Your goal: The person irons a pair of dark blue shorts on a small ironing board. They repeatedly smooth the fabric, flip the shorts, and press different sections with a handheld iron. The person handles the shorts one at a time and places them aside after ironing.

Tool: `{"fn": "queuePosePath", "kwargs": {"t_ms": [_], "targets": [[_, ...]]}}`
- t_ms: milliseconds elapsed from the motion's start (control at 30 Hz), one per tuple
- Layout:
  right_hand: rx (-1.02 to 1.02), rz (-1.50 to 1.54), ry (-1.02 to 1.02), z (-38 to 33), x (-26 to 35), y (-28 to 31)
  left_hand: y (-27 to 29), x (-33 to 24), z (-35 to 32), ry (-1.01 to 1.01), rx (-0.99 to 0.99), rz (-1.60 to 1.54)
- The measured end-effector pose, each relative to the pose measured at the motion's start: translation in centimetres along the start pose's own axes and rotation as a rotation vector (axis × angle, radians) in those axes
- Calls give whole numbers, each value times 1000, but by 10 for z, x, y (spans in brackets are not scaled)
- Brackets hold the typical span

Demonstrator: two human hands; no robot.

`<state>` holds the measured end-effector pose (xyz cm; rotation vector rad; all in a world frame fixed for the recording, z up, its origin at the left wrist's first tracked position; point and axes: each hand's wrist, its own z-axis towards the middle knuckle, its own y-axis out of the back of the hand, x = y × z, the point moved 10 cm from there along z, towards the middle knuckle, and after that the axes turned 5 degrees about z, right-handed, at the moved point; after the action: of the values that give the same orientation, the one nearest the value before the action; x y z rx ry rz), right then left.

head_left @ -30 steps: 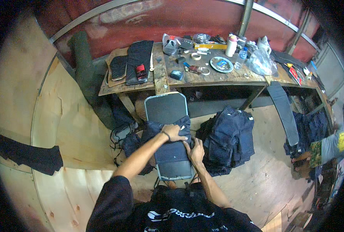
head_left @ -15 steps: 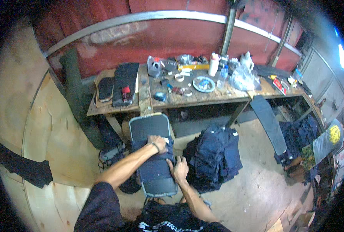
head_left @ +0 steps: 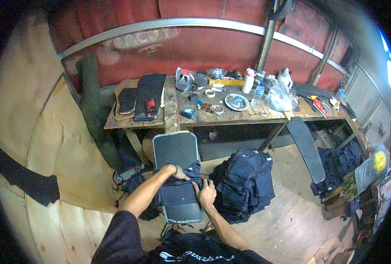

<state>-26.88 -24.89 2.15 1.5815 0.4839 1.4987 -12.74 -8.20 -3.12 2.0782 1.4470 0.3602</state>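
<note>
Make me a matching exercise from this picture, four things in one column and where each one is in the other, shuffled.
Things:
1. dark cloth
2. plate
3. pile of dark clothes
4. white bottle

Places:
A. on the floor, right of the grey board
B. standing at the back of the wooden table
C. under the left hand and right hand
D. lying flat on the table

Pairs: 1-C, 2-D, 3-A, 4-B

Clearance, frame centre
Stack of dark garments (head_left: pixel 244 185) crowds the right; workbench (head_left: pixel 230 116) blocks above; bare plywood floor (head_left: pixel 67 163) open at left.
</note>
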Motion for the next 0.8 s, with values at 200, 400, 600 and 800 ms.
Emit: {"fn": "queuePosePath", "kwargs": {"t_ms": [200,400,600,800], "targets": [[-5,118,-64,-1,-4,0,9,-10,14,-216,7,-183],[-16,106,-3,2,0,7,33,-15,23,-347,-286,-303],[393,389,-281,32,-22,-33,62,-25,-57,-556,-848,-795],[400,363,-315,75,-19,-45,-5,-21,-137,126,-1072,-247]]}}
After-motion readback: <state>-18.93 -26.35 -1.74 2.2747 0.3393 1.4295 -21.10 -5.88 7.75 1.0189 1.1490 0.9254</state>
